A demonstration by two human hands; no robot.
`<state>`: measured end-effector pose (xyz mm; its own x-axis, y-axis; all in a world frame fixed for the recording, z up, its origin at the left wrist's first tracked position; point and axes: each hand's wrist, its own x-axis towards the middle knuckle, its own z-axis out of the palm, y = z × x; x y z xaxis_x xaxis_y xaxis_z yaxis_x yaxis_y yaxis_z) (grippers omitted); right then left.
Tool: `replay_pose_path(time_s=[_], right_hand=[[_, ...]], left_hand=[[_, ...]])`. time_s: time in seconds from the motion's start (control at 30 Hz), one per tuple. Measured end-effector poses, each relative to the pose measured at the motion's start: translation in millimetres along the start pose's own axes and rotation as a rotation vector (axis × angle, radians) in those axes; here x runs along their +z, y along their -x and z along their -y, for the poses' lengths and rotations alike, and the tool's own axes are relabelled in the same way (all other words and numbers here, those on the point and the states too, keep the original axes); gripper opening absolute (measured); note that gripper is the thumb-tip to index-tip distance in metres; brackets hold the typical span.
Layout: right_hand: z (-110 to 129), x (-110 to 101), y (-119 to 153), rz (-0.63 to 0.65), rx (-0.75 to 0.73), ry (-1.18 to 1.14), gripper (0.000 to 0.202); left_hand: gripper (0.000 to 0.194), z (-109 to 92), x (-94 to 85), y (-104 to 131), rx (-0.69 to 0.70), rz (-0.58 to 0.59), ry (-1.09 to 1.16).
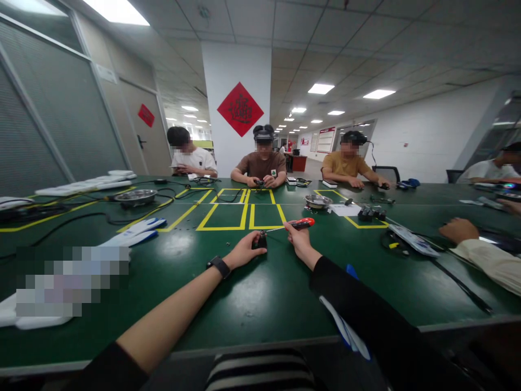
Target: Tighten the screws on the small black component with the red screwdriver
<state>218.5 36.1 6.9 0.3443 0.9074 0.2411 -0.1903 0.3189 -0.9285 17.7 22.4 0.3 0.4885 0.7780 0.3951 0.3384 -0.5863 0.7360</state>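
So, one screwdriver [302,223] gripped in the right hand [300,242], one small black part [261,239] pinched in the left hand [244,250] over the worktop [244,304]; fingers partly hide it.

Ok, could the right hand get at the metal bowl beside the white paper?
Probably, with a stretch: only tabletop seems to lie between the right hand and the metal bowl. But that hand holds a screwdriver, which would likely have to be put down first.

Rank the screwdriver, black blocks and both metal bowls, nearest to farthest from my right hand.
1. Screwdriver, in the right hand
2. Right bowl, just beyond
3. Black blocks, off right
4. Left bowl, far left
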Motion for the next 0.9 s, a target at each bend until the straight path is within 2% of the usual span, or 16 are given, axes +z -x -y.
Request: replay_pose_path(time_s=[0.1,0.27,0.37,0.47,0.57,0.6,0.67,0.73,0.8,0.9], right_hand=[[-0.1,0.9,0.8,0.016,0.013,-0.028,0.034],[-1.6,3.4,2.4,0.078,0.052,-0.059,0.035],[-2.0,5.3,4.4,0.132,0.083,-0.061,0.035],[-1.2,6.3,6.2,0.181,0.121,-0.058,0.034],[1.1,6.4,7.2,0.221,0.172,-0.063,0.029],[2.0,6.4,7.4,0.23,0.187,-0.066,0.029],[3.9,6.5,7.7,0.24,0.222,-0.068,0.031],[5.5,6.8,8.1,0.233,0.256,-0.062,0.033],[6.4,7.3,8.7,0.225,0.269,-0.052,0.032],[7.2,8.1,10.5,0.229,0.254,-0.041,0.026]], left_hand=[[0.052,-2.0,-0.4,1.0,0.035,0.04,0.094],[0.059,-4.2,1.5,4.0,-0.009,-0.019,0.009],[0.059,-7.7,1.3,3.7,0.03,-0.017,0.014],[0.056,-6.2,-9.4,0.9,0.09,-0.157,-0.043],[0.038,11.3,-35.2,0.1,0.057,-0.351,-0.247],[0.03,20.8,-45.5,1.0,0.008,-0.367,-0.333],[0.021,41.7,-64.6,3.9,-0.118,-0.344,-0.441],[0.024,60.5,-77.9,6.9,-0.256,-0.29,-0.419],[0.028,72.9,-84.2,8.6,-0.333,-0.244,-0.366],[0.031,79.4,-85.8,9.0,-0.358,-0.19,-0.342]])
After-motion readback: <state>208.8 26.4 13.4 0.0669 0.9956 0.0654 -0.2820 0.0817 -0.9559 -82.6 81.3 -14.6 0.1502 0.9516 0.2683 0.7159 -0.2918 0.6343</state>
